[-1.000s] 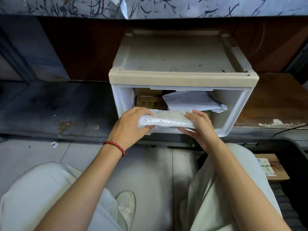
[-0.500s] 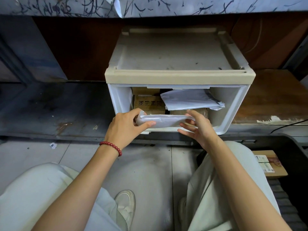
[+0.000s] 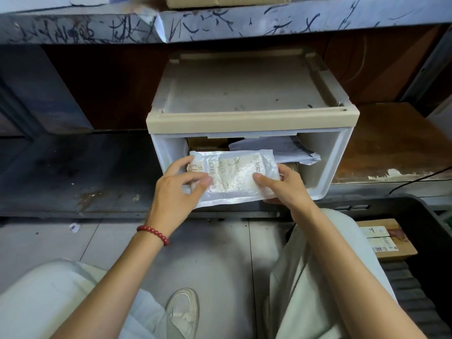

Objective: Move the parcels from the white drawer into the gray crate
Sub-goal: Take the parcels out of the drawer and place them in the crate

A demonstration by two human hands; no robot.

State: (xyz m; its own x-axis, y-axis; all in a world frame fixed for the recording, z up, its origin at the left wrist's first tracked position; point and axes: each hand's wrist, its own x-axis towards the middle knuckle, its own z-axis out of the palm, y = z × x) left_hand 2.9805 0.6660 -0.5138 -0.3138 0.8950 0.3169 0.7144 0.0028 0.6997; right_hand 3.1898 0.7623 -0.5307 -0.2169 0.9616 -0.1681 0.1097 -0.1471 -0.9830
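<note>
A white plastic drawer unit (image 3: pixel 340 152) with a beige top stands on a low dark shelf, its front open. In front of the opening, both hands hold a flat white plastic parcel (image 3: pixel 234 177) with a worn label facing me. My left hand (image 3: pixel 176 189) pinches its left edge, and my right hand (image 3: pixel 283 185) grips its right edge with the thumb on top. Inside the drawer lie a grey-white mailer bag (image 3: pixel 288 151) and brown cardboard boxes (image 3: pixel 205 143). The dark gray crate (image 3: pixel 425 216) sits at the lower right with a brown labelled box (image 3: pixel 384 238) in it.
A marked blue shelf edge (image 3: pixel 220 23) overhangs the drawer unit. A wooden board (image 3: pixel 391 143) lies to the drawer's right, with a black cable across it. My knees and one white shoe (image 3: pixel 183 311) are over the tiled floor below.
The parcel came out of the drawer opening and tilted up, so its labelled face now shows. Both hands shifted with it, still holding its ends. The camera tilted upward.
</note>
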